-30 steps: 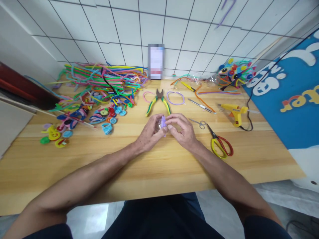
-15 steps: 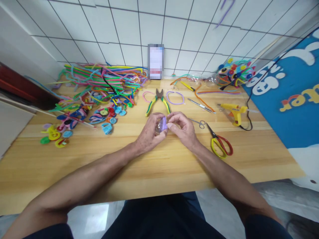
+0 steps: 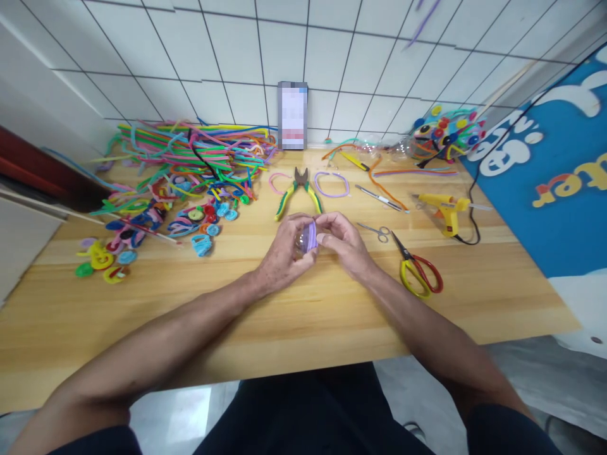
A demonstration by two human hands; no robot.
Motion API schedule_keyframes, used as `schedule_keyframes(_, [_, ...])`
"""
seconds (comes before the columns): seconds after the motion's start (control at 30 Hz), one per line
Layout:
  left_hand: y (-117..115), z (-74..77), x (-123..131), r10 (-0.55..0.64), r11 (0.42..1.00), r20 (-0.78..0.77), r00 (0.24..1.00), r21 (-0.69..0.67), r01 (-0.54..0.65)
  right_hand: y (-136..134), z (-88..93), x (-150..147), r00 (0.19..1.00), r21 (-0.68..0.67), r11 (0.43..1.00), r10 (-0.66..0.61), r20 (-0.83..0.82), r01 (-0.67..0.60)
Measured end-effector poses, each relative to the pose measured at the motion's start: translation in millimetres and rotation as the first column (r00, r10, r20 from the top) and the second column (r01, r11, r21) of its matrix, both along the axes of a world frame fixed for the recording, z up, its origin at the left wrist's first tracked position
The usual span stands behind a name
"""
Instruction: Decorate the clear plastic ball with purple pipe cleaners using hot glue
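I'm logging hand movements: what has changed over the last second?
The clear ball and purple strips have turned slightly between the left hand and right hand, so more purple shows. Nothing was visibly taken up or let go. The pliers, large scissors and glue gun lie as before.

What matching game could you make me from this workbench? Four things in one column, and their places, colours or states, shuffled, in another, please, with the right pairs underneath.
Things:
1. Pliers
2. Phone
3. Clear round piece with purple strips
4. Glue gun

Places, colours or states:
A. Between the left hand and the right hand
B. Yellow, with a black cord
C. Spread open, with yellow-and-green handles
D. Upright against the tiled wall

Right pairs: 1-C, 2-D, 3-A, 4-B
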State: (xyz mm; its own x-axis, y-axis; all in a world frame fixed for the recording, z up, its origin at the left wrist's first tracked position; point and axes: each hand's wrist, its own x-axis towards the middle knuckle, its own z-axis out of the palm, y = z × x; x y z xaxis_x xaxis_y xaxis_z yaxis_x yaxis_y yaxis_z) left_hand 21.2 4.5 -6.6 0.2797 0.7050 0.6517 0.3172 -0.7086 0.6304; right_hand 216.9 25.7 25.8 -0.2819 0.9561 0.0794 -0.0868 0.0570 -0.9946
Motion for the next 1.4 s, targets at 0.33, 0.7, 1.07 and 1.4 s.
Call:
schedule_keyframes(0.33, [-3.9, 2.7, -0.1, 0.040, 0.991, -0.010, 0.999, -0.127, -0.041, -0.7, -3.2, -1.3, 0.999, 0.008, 1.000, -0.005, 0.042, 0.005])
schedule_keyframes(0.7, [-7.9, 7.1, -1.1, 0.018, 0.981, 0.021, 1.000, -0.193, -0.014, 0.4, -5.1, -1.0, 1.000, -0.007, 1.000, 0.014, 0.023, -0.014])
schedule_keyframes(1.07, [-6.4, 4.1, -0.1, 0.011, 0.969, 0.044, 0.999, -0.247, 0.000, -0.2, -0.8, -1.0, 0.998, 0.024, 1.000, 0.013, 0.055, -0.014])
schedule_keyframes(1.4, [-3.3, 3.7, -2.8, -0.011, 0.977, 0.014, 1.000, -0.214, 0.014, 1.0, -2.2, -0.9, 0.998, 0.044, 0.999, -0.014, 0.059, 0.011])
